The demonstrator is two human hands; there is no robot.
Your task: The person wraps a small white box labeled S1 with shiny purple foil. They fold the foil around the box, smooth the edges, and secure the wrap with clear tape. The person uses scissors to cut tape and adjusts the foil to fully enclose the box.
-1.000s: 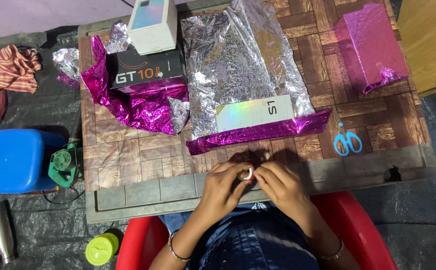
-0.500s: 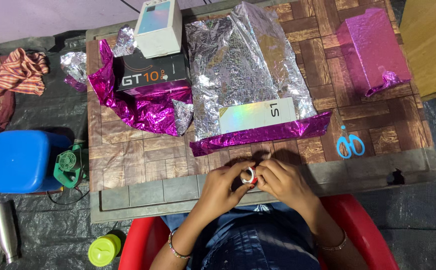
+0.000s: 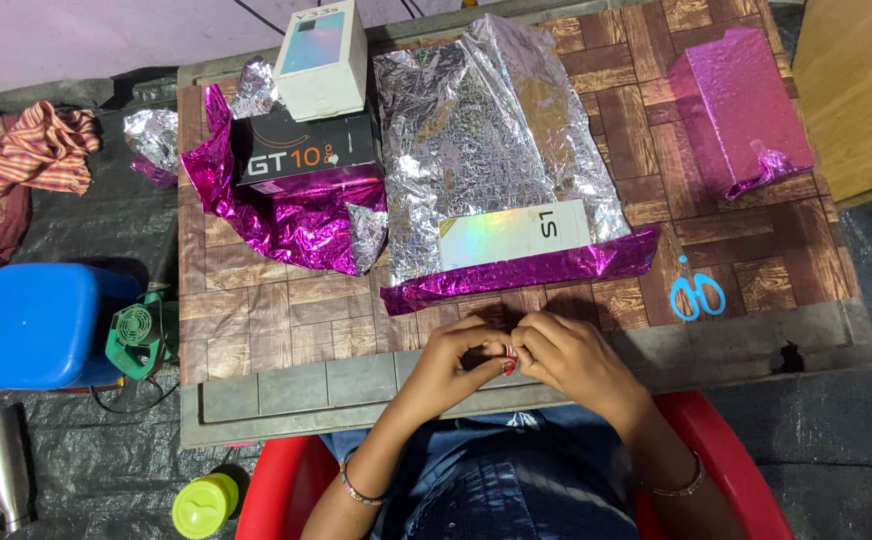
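Note:
My left hand [image 3: 451, 362] and my right hand [image 3: 571, 360] meet at the table's front edge, fingers closed together around a small white tape roll [image 3: 509, 351] that is almost hidden between them. Just beyond my hands lies a sheet of wrapping foil [image 3: 486, 130], silver side up, its near edge folded over to show a magenta strip [image 3: 521, 270]. A flat white iridescent box [image 3: 514, 233] rests on the sheet against that fold. Blue scissors [image 3: 696, 293] lie on the table to the right of my hands.
A magenta-wrapped box [image 3: 741, 100] sits at the back right. A black box [image 3: 301, 155] on crumpled magenta foil [image 3: 286, 225] carries a white box [image 3: 324, 55] at the back left. On the floor to the left are a blue container [image 3: 41, 325], green fan [image 3: 136, 335], steel bottle [image 3: 6, 475] and green-lidded cup [image 3: 206, 505].
My hands have closed more tightly over the tape roll, which showed as a white ring before and is now nearly covered. The view shifted slightly.

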